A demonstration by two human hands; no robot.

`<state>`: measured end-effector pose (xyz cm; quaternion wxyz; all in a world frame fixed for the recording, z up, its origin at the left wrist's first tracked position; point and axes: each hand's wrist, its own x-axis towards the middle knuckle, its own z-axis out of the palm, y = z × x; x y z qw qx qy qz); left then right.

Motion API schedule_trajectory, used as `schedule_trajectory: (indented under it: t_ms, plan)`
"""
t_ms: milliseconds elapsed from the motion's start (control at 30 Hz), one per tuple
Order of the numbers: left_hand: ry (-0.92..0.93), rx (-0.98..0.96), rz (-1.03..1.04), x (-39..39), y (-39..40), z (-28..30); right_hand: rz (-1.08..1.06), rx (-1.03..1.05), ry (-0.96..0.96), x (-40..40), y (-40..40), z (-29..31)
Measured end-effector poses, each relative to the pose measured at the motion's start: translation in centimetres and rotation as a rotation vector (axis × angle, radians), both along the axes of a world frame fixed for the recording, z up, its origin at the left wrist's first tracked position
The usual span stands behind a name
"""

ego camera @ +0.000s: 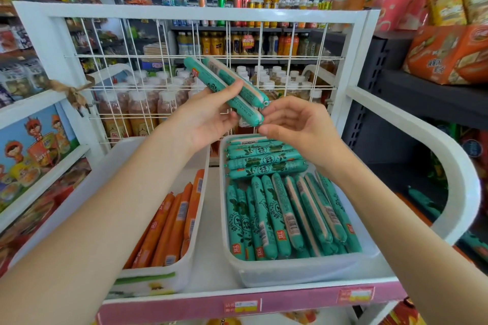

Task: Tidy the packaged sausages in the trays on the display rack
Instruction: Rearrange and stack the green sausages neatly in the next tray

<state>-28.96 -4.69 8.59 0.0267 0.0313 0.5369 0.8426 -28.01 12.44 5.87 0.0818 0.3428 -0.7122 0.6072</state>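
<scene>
Two green packaged sausages (227, 87) are raised side by side above the trays, slanting down to the right, gripped in the curled fingers and thumb of the left hand (208, 116). The right hand (295, 124) hovers just beside their lower ends, fingers loosely curled and holding nothing. Below, the right tray (290, 272) holds more green sausages (280, 208), the left tray (184, 269) orange sausages (171, 224), on the white display rack (211, 219).

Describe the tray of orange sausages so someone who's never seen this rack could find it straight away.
Start at the white wire-backed display rack with the pink price strip along its front edge. Two translucent white plastic trays sit side by side on its shelf. The one you want is the left tray: its sausages are wrapped in orange, while the right tray holds only green-wrapped ones.
</scene>
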Motion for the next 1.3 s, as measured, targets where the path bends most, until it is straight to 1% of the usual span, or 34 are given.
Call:
schedule_trajectory:
  t_ms: [167,300,367,433,500,533,600,700,767,833,900,933,967,1000,1033,1100,1133,1167,1233,1300]
  plan:
    - [-0.006,-0.010,0.014,0.1,0.3,-0.2,-0.014,0.025,0.045,-0.1,0.3,-0.2]
    - [-0.009,-0.022,0.048,-0.1,0.6,-0.5,-0.039,0.021,0.023,-0.4,0.4,-0.7]
    - [-0.019,-0.017,0.093,-0.4,0.9,-0.9,-0.051,0.003,-0.075,-0.6,0.6,-0.8]
    - [-0.019,0.008,0.136,-0.7,1.3,-1.5,0.001,-0.033,-0.219,-0.8,0.9,-0.9]
    - [-0.014,0.037,0.148,-1.1,2.1,-2.2,0.036,-0.052,-0.267,-0.9,0.7,-0.9]
    - [-0.018,0.052,0.144,-1.2,2.7,-2.5,0.005,-0.063,-0.243,-1.0,0.4,-1.0]
    - [-0.043,0.076,0.126,-1.4,3.8,-2.7,-0.135,-0.150,-0.210,-1.5,0.1,-1.2]
    - [-0.109,0.149,0.073,-1.7,4.2,-2.3,-0.305,-0.310,-0.336,-3.0,1.1,-1.0]
    - [-0.151,0.227,0.090,-2.2,3.4,-2.1,-0.324,-0.323,-0.431,-4.1,2.3,-0.8]
    - [-0.199,0.297,0.141,-3.0,2.2,-2.5,-0.313,-0.285,-0.481,-5.4,3.1,-0.9]
    - [-0.249,0.295,0.195,-3.7,1.1,-3.2,-0.313,-0.220,-0.506,-6.9,3.6,-1.0]
    - [-0.250,0.243,0.218,-4.0,0.7,-3.6,-0.321,-0.180,-0.514,-7.6,3.7,-1.0]
    - [-0.234,0.145,0.239,-4.2,0.5,-3.9,-0.327,-0.134,-0.521,-8.3,3.8,-0.9]
    - [-0.207,-0.016,0.265,-4.3,0.3,-4.3,-0.326,-0.086,-0.527,-9.1,3.9,-1.0]
    - [-0.165,-0.256,0.298,-4.4,0.2,-4.8,-0.319,-0.036,-0.532,-9.8,4.0,-1.2]
    - [0.014,-0.895,0.326,-4.2,0.2,-6.0,-0.325,0.115,-0.517,-11.2,3.9,-2.1]
    - [0.136,-1.154,0.274,-4.1,0.2,-6.5,-0.355,0.228,-0.478,-11.8,3.8,-2.7]
    - [0.238,-1.333,0.194,-4.0,0.3,-7.1,-0.402,0.357,-0.413,-12.3,3.7,-3.4]
    - [0.321,-1.556,0.033,-4.1,0.4,-8.2,-0.483,0.568,-0.264,-12.9,3.6,-4.6]
    - [0.329,-1.647,-0.017,-4.2,0.3,-8.9,-0.501,0.639,-0.183,-12.7,3.6,-5.0]
